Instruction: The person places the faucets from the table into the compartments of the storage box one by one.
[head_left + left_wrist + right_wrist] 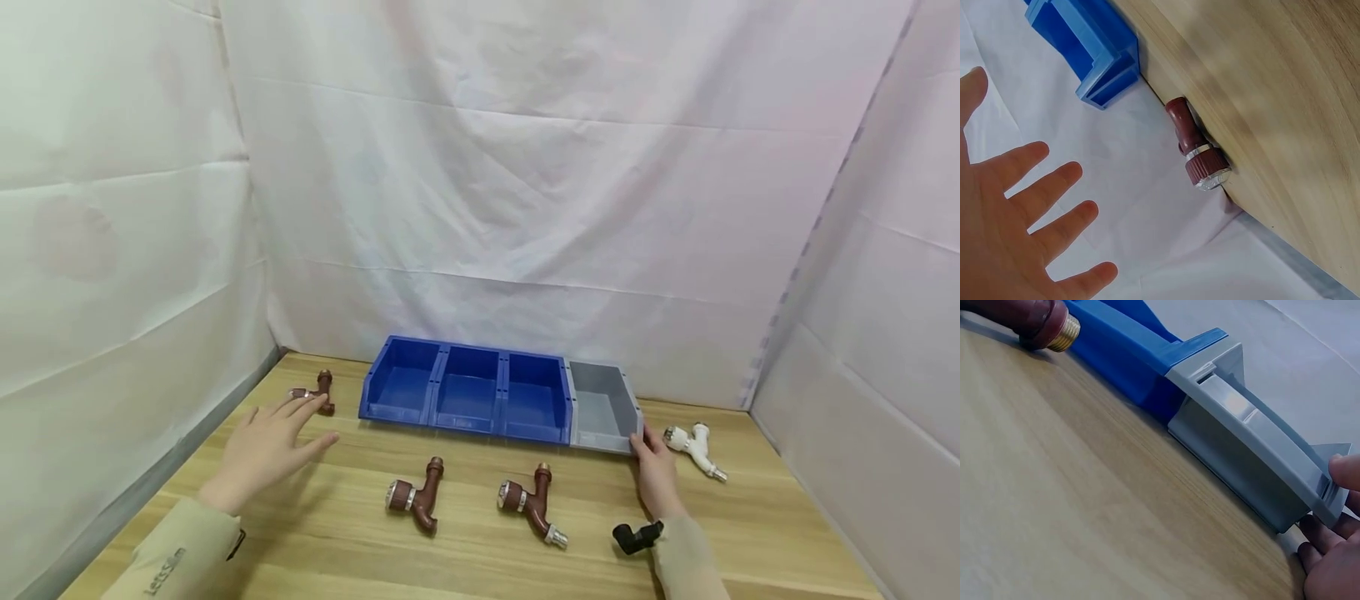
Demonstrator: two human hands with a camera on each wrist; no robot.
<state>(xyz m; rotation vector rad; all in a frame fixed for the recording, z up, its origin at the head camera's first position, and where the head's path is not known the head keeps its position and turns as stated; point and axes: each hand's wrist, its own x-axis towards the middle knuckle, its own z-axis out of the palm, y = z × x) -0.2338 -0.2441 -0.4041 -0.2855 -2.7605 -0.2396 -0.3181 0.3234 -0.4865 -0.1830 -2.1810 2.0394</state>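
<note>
My right hand (pixel 657 477) grips the right side wall of a grey bin (pixel 600 442); in the right wrist view the thumb is over its rim and fingers are below. Three blue bins (pixel 465 423) stand in a row against the grey one's left side. My left hand (pixel 272 442) is held over the table's left part, fingers spread, holding nothing. Just beyond its fingertips in the head view lies a dark red faucet (pixel 324 385); the left wrist view shows a gap between that faucet (pixel 1188 125) and the fingers.
Two more dark red faucets (pixel 425 498) (pixel 537 504) lie in front of the bins. A white faucet (pixel 699 450) lies right of my right hand. Beside the right cuff is a black elbow-shaped piece (pixel 636 538), partly hidden. White cloth walls (pixel 525 208) enclose the wooden table (pixel 337 550).
</note>
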